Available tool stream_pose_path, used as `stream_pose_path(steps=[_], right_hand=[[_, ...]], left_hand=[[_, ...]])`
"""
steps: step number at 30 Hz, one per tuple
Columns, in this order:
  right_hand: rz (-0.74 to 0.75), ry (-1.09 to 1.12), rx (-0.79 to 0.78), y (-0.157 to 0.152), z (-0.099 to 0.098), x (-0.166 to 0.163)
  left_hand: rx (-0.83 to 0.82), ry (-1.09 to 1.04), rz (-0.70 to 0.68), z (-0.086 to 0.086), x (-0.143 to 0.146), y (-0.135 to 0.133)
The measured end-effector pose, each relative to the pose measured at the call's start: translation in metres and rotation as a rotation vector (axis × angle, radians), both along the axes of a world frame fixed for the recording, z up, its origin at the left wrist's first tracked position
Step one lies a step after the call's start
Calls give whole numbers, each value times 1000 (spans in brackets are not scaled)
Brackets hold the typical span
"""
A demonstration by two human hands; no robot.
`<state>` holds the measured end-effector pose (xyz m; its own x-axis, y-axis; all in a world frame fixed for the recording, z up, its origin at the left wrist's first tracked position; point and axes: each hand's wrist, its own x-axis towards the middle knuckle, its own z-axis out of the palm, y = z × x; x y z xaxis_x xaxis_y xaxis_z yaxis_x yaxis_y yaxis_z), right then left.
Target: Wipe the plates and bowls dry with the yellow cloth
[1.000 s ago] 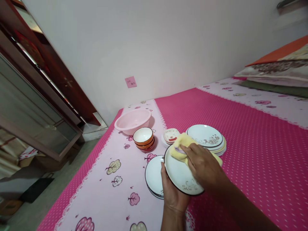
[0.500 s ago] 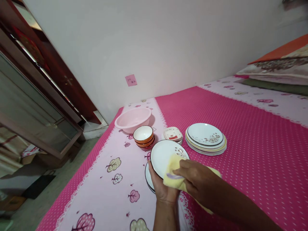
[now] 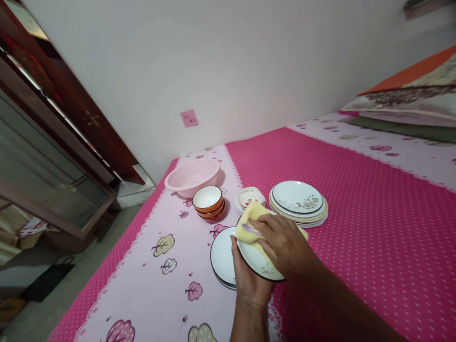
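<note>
A stack of orange-sided bowls [image 3: 208, 198] stands on the bed [image 3: 356, 209]. Nearer the wearer than the bowls and to their right, the left hand [image 3: 249, 280] holds a dark-rimmed white plate [image 3: 261, 266] at a tilt, thumb along the edge and palm beneath. The right hand [image 3: 281, 237] grips a yellow cloth [image 3: 253, 213] with a purple strip and presses it to the plate's upper face, covering much of it; a faint pattern shows near the lower rim. In front of the bowls, partly hidden by the left hand, lies a pile of white plates [image 3: 223, 256]. Right of the bowls sit small dishes [image 3: 251, 194], and farther right a stack of larger plates [image 3: 294, 195], the top one flower-patterned. Behind the bowls, toward their left, is a pink basin [image 3: 187, 191].
</note>
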<state>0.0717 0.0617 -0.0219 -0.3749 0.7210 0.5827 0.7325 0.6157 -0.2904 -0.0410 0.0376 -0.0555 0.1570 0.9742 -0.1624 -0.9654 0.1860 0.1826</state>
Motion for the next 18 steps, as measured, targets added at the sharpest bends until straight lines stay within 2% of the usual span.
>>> stream_pose_path(steps=[4, 8, 11, 14, 18], right_hand=[[-115, -130, -76, 12, 0, 15], [-74, -191, -144, 10, -1, 26], [32, -170, -174, -2, -4, 32], [183, -22, -198, -20, -3, 32], [307, 102, -190, -38, 9, 12]], left_hand=[[21, 48, -46, 7, -2, -1], [2, 74, -5, 8, -7, 1], [-2, 105, 46, 6, -13, 3], [-8, 112, 60, 5, -18, 5], [-85, 115, 50, 6, -22, 2]])
